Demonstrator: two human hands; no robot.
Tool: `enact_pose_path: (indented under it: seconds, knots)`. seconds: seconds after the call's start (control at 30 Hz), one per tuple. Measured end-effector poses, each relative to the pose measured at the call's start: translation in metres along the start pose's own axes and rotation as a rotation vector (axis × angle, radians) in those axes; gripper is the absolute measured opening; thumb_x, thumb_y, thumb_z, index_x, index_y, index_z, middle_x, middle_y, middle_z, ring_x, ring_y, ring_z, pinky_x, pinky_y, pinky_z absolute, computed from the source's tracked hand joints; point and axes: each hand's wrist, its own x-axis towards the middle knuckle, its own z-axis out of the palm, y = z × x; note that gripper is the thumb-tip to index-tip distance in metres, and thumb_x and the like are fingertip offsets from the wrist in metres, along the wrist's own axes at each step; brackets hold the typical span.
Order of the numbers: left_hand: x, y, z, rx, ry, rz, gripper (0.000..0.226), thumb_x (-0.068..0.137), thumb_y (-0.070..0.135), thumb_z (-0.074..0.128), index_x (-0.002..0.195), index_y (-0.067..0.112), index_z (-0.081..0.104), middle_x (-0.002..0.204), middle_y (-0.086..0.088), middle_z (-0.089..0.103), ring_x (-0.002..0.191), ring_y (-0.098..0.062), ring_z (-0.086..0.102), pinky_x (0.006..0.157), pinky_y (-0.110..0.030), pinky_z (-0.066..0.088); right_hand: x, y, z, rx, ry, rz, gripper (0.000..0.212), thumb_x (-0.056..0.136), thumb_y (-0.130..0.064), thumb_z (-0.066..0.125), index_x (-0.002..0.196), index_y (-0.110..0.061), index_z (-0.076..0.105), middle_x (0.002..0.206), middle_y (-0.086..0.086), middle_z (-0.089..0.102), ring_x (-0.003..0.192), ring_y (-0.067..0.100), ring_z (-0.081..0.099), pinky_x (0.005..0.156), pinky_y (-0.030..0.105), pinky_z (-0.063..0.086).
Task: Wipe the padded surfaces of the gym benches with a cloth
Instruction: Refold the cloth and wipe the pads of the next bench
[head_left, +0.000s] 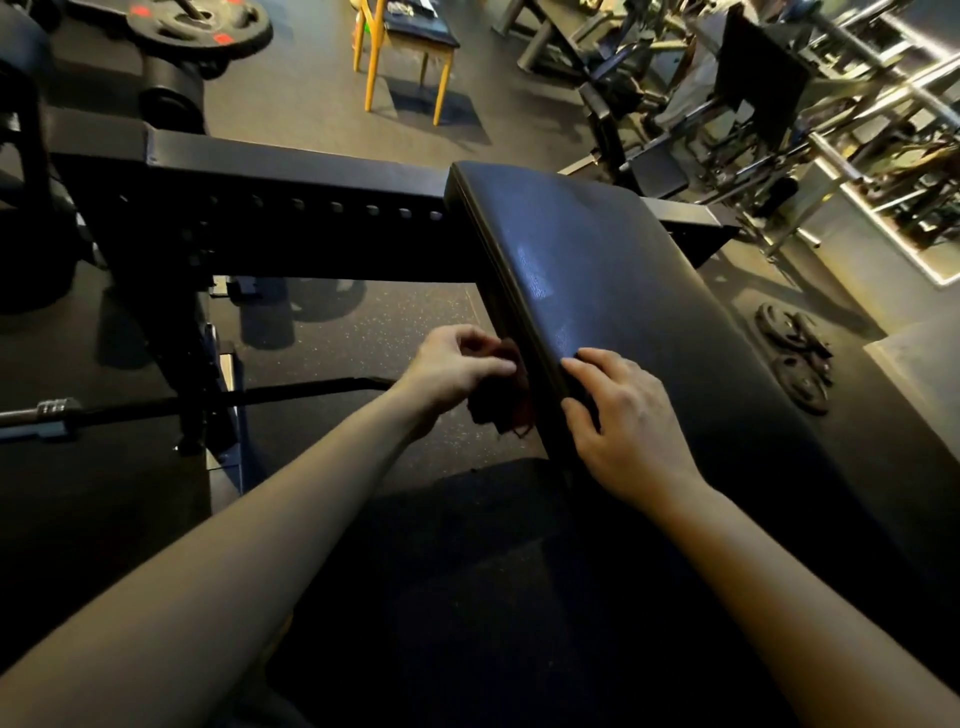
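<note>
While against one pad (623, 291), one cloth (500, 408)

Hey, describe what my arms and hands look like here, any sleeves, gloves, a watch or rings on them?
The left forearm and right forearm are bare right to the picture's edge, with no sleeve in view. The left hand and the right hand wear no gloves. No watch or bracelet shows on either wrist, and no ring on the visible fingers, though dim light could hide a thin one.

The left hand (457, 364) covers part of the dark cloth (511, 413) beside the bench pad (623, 270).
</note>
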Motion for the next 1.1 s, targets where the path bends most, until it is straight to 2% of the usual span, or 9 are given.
enact_pose_path:
  seconds: [0.1, 0.23, 0.33, 0.43, 0.53, 0.73, 0.83, 0.97, 1.1]
  knots:
    - [0.009, -0.005, 0.023, -0.159, 0.238, 0.053, 0.019, 0.084, 0.011, 0.081, 0.095, 0.022, 0.069, 0.103, -0.010, 0.073, 0.096, -0.025, 0.070, 0.070, -0.032, 0.057, -0.019, 0.004, 0.006, 0.009, 0.029, -0.037, 0.048, 0.096, -0.029, 0.052, 0.141, -0.013, 0.058, 0.148, 0.008, 0.054, 0.138, 0.025, 0.047, 0.113, 0.045, 0.036]
    - [0.007, -0.016, 0.048, -0.178, 0.470, 0.183, 0.015, 0.088, 0.021, 0.077, 0.094, 0.025, 0.063, 0.098, -0.004, 0.072, 0.093, -0.021, 0.070, 0.083, -0.043, 0.062, -0.025, 0.003, 0.015, 0.121, 0.112, 0.002, 0.046, 0.099, -0.029, 0.048, 0.141, -0.013, 0.059, 0.149, 0.007, 0.053, 0.140, 0.023, 0.046, 0.118, 0.046, 0.034]
    - [-0.030, -0.026, 0.073, -0.130, 0.469, 0.271, 0.015, 0.093, 0.018, 0.073, 0.091, 0.029, 0.064, 0.089, 0.005, 0.070, 0.085, -0.011, 0.069, 0.081, -0.035, 0.060, -0.024, 0.002, 0.017, 0.160, 0.138, 0.020, 0.045, 0.100, -0.031, 0.047, 0.139, -0.013, 0.060, 0.149, 0.005, 0.054, 0.140, 0.020, 0.046, 0.119, 0.041, 0.032]
    - [-0.093, -0.051, 0.098, -0.086, 0.345, 0.326, 0.012, 0.093, 0.011, 0.072, 0.094, 0.021, 0.066, 0.086, 0.007, 0.070, 0.083, -0.006, 0.068, 0.079, -0.021, 0.052, -0.024, 0.004, 0.017, 0.236, 0.142, 0.052, 0.044, 0.101, -0.030, 0.044, 0.138, -0.015, 0.062, 0.148, 0.001, 0.055, 0.139, 0.017, 0.046, 0.118, 0.035, 0.030]
    - [-0.113, -0.062, 0.103, -0.032, 0.263, 0.367, 0.007, 0.092, 0.011, 0.072, 0.096, 0.015, 0.067, 0.088, 0.007, 0.071, 0.085, -0.008, 0.069, 0.080, -0.023, 0.054, -0.023, 0.005, 0.018, 0.284, 0.168, 0.063, 0.042, 0.101, -0.028, 0.044, 0.134, -0.014, 0.065, 0.145, 0.001, 0.058, 0.136, 0.017, 0.050, 0.117, 0.039, 0.035]
    - [-0.010, -0.028, 0.073, -0.069, 0.549, 0.244, 0.007, 0.094, 0.017, 0.070, 0.092, 0.020, 0.064, 0.089, -0.002, 0.071, 0.084, -0.018, 0.069, 0.078, -0.038, 0.062, -0.023, 0.006, 0.018, 0.368, 0.179, 0.076, 0.043, 0.101, -0.028, 0.042, 0.132, -0.013, 0.066, 0.142, 0.002, 0.060, 0.135, 0.015, 0.052, 0.115, 0.044, 0.039]
    - [-0.046, -0.038, 0.097, -0.078, 0.562, 0.274, 0.008, 0.095, 0.020, 0.069, 0.098, 0.015, 0.064, 0.088, 0.001, 0.069, 0.081, -0.015, 0.067, 0.074, -0.028, 0.055, -0.023, 0.007, 0.018, 0.417, 0.206, 0.082, 0.042, 0.100, -0.026, 0.042, 0.129, -0.011, 0.068, 0.140, 0.002, 0.062, 0.133, 0.015, 0.054, 0.114, 0.045, 0.041]
    - [-0.148, -0.071, 0.137, -0.103, 0.344, 0.370, 0.007, 0.098, 0.010, 0.067, 0.103, 0.010, 0.063, 0.090, 0.003, 0.070, 0.087, -0.012, 0.068, 0.080, -0.023, 0.053, -0.022, 0.009, 0.020, 0.437, 0.202, 0.092, 0.043, 0.098, -0.027, 0.042, 0.129, -0.012, 0.069, 0.140, 0.000, 0.063, 0.133, 0.014, 0.054, 0.114, 0.045, 0.041]
    - [-0.094, -0.050, 0.119, -0.061, 0.495, 0.342, 0.008, 0.093, 0.015, 0.066, 0.099, 0.014, 0.063, 0.088, 0.006, 0.068, 0.083, -0.003, 0.066, 0.080, -0.031, 0.054, -0.022, 0.009, 0.021, 0.421, 0.199, 0.083, 0.043, 0.094, -0.022, 0.046, 0.129, -0.012, 0.068, 0.140, 0.000, 0.062, 0.133, 0.015, 0.054, 0.114, 0.045, 0.041]
